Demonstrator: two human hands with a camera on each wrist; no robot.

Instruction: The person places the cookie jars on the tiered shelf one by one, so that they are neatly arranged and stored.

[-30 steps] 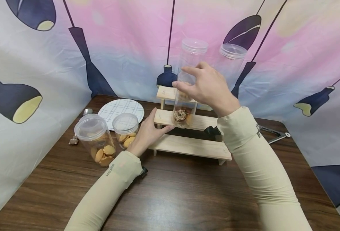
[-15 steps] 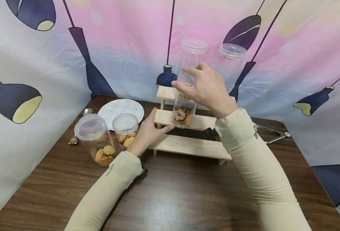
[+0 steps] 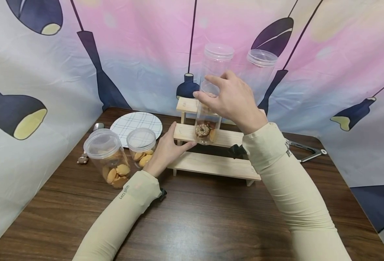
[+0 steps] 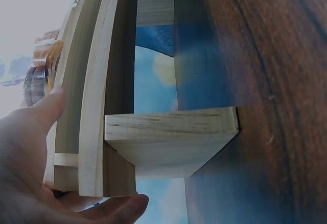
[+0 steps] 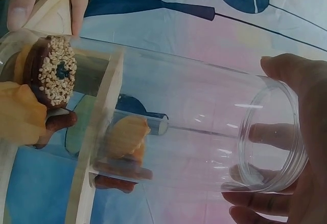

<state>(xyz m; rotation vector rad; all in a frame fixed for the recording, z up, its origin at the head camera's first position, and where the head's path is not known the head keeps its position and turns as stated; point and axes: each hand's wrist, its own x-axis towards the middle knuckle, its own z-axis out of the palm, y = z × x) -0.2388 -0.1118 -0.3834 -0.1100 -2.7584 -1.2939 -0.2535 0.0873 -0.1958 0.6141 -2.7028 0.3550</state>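
A clear cylindrical jar (image 3: 208,116) stands on the middle step of a tiered wooden stand (image 3: 218,165). Inside its bottom lie a nut-coated doughnut (image 5: 57,71) and yellowish cookies (image 5: 18,111). My right hand (image 3: 234,97) grips this jar around its rim from above, thumb on one side and fingers on the other, as the right wrist view shows. With my left hand (image 3: 168,149) I hold the left end of the middle step. In the left wrist view the thumb lies along the board's upper side and the fingers curl round its end.
Two tall clear jars (image 3: 219,54) rise behind on the stand. Left of it are a large cookie jar (image 3: 103,146), a smaller cookie jar (image 3: 141,141), a checked plate (image 3: 136,119), a spoon (image 3: 98,126) and a small brown figure (image 3: 83,158). Tongs (image 3: 312,155) lie at right.
My right wrist and sleeve have shifted slightly left, while the fingers keep their grip at the jar's top. The left hand and the jars look unmoved.
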